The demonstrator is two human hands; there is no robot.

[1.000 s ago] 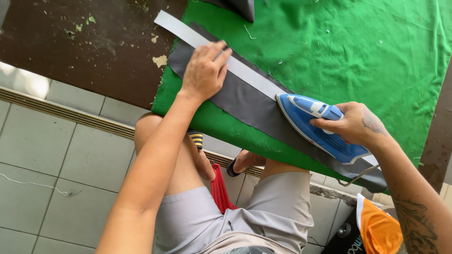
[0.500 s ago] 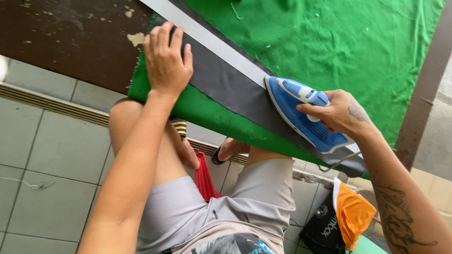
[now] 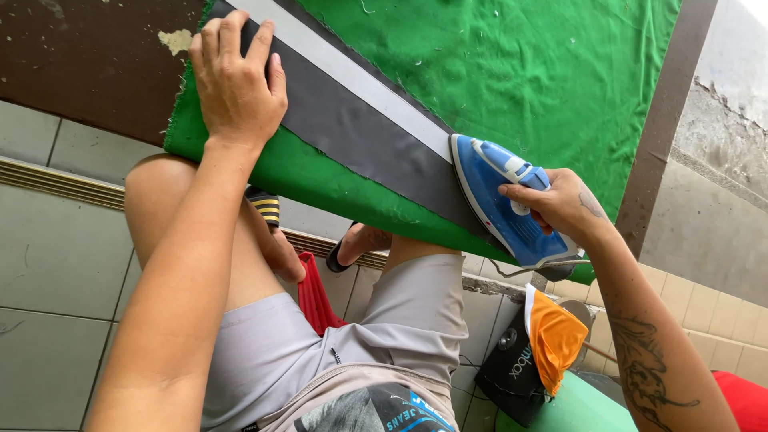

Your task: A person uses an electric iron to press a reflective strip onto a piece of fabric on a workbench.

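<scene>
**Iron Meets Grey Strip on Green Cloth**

A right hand [image 3: 560,210] wraps closed around the handle of a blue iron [image 3: 504,200], which sits on a dark grey fabric strip [image 3: 360,136]. At ten o'clock from the iron, well apart, the left hand [image 3: 236,80] presses flat, fingers spread, on the strip's far end atop the green-covered worktop [image 3: 520,72].

The grey strip [image 3: 352,136] runs off the top edge; its near end hides under the iron [image 3: 504,204].

Right hand [image 3: 560,204] grips blue iron [image 3: 500,200]; left hand [image 3: 236,80] flat on grey fabric strip [image 3: 360,136].
</scene>
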